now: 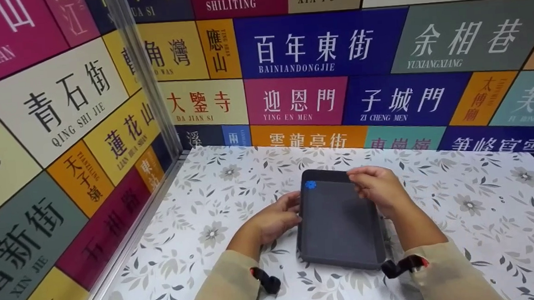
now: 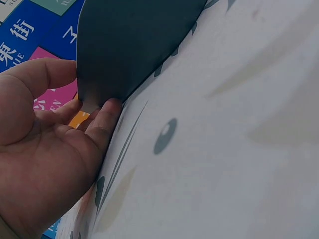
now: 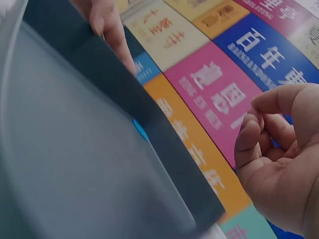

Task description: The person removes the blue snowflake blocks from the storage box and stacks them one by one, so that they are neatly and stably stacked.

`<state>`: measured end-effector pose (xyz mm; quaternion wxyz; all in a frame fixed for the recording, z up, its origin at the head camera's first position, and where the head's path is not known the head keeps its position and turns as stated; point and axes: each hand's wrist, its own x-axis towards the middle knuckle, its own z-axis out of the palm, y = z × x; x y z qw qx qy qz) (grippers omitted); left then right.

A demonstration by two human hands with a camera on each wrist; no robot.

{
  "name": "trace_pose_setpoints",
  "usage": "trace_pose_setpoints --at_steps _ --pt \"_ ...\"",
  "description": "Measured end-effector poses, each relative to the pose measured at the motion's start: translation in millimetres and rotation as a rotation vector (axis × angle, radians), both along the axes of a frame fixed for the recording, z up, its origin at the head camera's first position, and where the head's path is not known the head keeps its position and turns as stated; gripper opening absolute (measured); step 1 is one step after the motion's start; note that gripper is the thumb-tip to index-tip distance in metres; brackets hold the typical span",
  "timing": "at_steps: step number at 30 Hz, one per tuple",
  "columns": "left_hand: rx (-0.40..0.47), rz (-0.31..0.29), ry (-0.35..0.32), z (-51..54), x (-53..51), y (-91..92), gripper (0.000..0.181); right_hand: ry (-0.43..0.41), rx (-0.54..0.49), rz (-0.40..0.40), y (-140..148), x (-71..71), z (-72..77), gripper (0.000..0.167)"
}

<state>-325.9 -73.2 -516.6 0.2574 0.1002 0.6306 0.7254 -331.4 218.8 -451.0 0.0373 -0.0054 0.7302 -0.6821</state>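
A dark grey, shallow rectangular tray (image 1: pixel 339 224) with rounded corners sits on the table; its raised side wall (image 3: pixel 164 134) shows in the right wrist view. A small blue flower-shaped piece (image 1: pixel 311 184) lies in its far left corner. My left hand (image 1: pixel 273 219) holds the tray's left side, with thumb and fingertips against the wall's edge in the left wrist view. Over the far right part of the tray hovers my right hand (image 1: pixel 380 189), its fingers curled and thumb tip meeting the index finger. Between those tips I see nothing held.
A white tablecloth (image 1: pixel 214 269) with grey leaves and flowers covers the table. Behind it and at the left stand walls of coloured panels (image 1: pixel 296 102) with Chinese lettering. A metal corner strip (image 1: pixel 151 83) joins the two walls.
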Motion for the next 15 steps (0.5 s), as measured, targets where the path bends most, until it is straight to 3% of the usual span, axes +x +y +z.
trace_pose_setpoints --at_steps 10,15 --pt "0.015 0.002 0.003 -0.7 -1.6 -0.3 0.087 -0.036 0.030 0.085 -52.3 -37.9 4.8 0.017" --pt "0.043 -0.023 0.000 -2.0 -1.8 1.8 0.087 -0.065 0.034 0.061 -60.1 -57.7 -4.9 0.019"
